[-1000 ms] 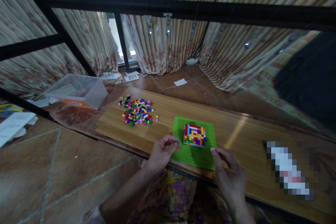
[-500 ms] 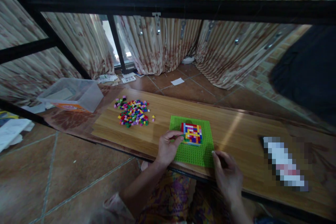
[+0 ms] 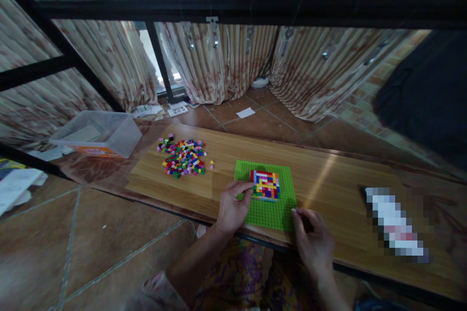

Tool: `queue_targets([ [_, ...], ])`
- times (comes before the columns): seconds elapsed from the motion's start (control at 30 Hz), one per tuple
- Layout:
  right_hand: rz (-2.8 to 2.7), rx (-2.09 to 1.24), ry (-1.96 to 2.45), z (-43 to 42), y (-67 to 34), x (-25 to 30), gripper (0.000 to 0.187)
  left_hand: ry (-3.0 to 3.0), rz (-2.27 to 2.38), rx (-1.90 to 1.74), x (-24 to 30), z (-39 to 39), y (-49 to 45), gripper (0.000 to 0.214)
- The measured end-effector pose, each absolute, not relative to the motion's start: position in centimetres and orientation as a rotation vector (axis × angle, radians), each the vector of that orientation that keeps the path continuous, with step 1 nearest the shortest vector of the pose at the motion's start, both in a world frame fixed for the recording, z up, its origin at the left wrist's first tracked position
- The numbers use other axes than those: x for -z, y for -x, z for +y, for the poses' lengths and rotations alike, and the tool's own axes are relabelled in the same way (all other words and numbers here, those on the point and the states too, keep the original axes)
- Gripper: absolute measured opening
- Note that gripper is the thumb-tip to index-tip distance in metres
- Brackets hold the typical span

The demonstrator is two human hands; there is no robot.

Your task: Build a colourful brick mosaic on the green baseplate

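A green studded baseplate (image 3: 272, 221) lies on the wooden board. On it sits a square block of small coloured toy bricks (image 3: 266, 185), mostly red, yellow, white and blue. My left hand (image 3: 232, 206) reaches in from the left, its thumb and forefinger pinching a small green brick (image 3: 255, 189) at the block's left edge. Whether that brick is pressed down is too small to tell. At the plate's right edge my right hand (image 3: 314, 238) is closed in a pinch, with a tiny white brick (image 3: 294, 211) at the fingertips.
A pile of loose coloured bricks (image 3: 185, 158) lies to the left on the wooden board (image 3: 339, 194). Beyond it stands a clear plastic tub (image 3: 124, 136). A blurred-out flat object (image 3: 396, 226) lies at the right. A dark metal rail (image 3: 233, 11) crosses in front of curtains.
The view has shifted slightly. My left hand stays at the block's left edge with the green brick, and my right hand stays by the plate's right edge.
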State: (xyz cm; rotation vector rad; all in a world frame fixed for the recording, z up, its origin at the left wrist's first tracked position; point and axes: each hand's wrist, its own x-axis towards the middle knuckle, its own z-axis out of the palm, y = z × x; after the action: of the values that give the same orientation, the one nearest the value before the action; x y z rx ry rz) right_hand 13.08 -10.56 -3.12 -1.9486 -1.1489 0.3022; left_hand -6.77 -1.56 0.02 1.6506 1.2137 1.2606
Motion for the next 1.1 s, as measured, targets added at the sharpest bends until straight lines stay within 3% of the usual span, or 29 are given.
queue_targets([
  [0.57,-1.192,-0.294,1.947,-10.5,-13.0,3.3,0.040,-1.051,1.263,-1.307,0.5,-0.7,4.4,0.009],
  [0.9,-1.195,-0.320,1.908,-10.6,-13.3,3.5,0.041,-1.009,1.277,-1.277,0.3,0.0,4.2,0.003],
  [1.1,-1.295,-0.401,1.764,-9.7,-12.1,1.2,0.038,-1.037,1.147,-1.323,1.3,-0.6,6.8,0.016],
])
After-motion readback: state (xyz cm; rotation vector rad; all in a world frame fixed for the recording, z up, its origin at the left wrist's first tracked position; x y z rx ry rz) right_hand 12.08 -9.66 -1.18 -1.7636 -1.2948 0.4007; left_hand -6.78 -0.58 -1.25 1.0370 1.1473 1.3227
